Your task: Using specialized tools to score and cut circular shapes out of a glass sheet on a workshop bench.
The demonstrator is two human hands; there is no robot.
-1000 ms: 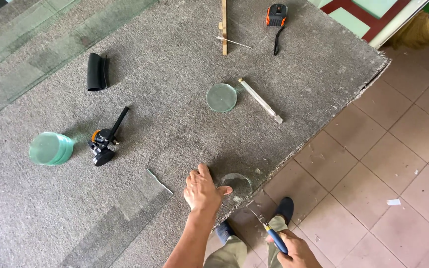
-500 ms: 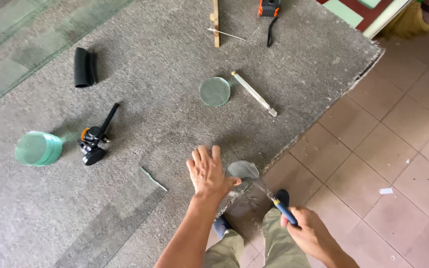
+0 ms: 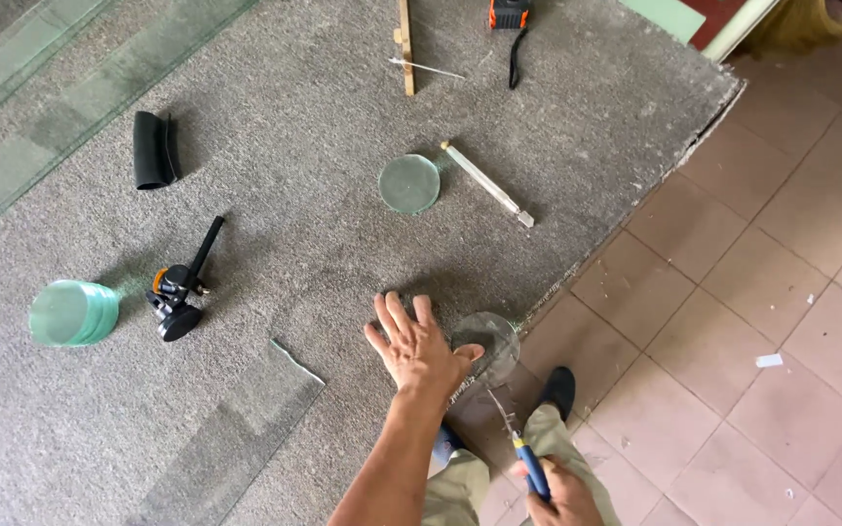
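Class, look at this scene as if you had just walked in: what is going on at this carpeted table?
A person presses the left hand flat on the grey carpeted table, pinning a round glass piece that overhangs the edge. The right hand grips a blue-handled tool whose tip reaches the glass from below. Another glass disc, a stack of green discs and a black-and-orange tool lie apart.

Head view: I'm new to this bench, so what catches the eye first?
The left hand lies flat by a round glass disc overhanging the table edge, while the right hand holds a blue-handled tool under it. At far left stands a green stack of discs.
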